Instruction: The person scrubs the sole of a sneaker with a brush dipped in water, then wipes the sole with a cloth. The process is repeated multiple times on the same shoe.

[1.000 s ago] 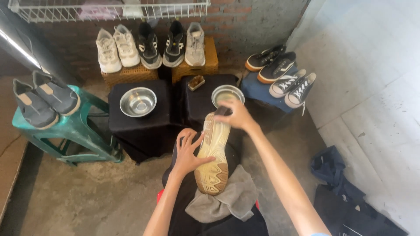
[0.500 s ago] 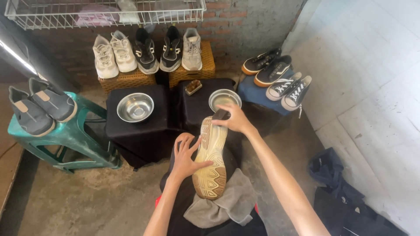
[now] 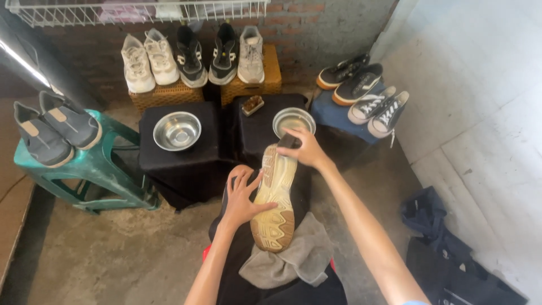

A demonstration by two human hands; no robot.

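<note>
While the shoe (image 3: 275,197) lies sole-up along the person's lap, heel end resting on a grey cloth (image 3: 293,257), the scrubbing will go best if the left hand (image 3: 241,195) presses firmly on the sole's left edge so the shoe cannot twist, and if the strokes stay short and run along the tread grooves, working from toe toward heel. The left hand lies flat, fingers spread, gripping nothing, bracing the middle of the sole, with its forearm rising from below. To its right, the right hand (image 3: 303,148) is clenched around a small dark brush (image 3: 287,141) at the toe, arm stretched forward, wrist bent down, just beside a steel bowl (image 3: 293,120) on the black-draped desk (image 3: 254,133).
</note>
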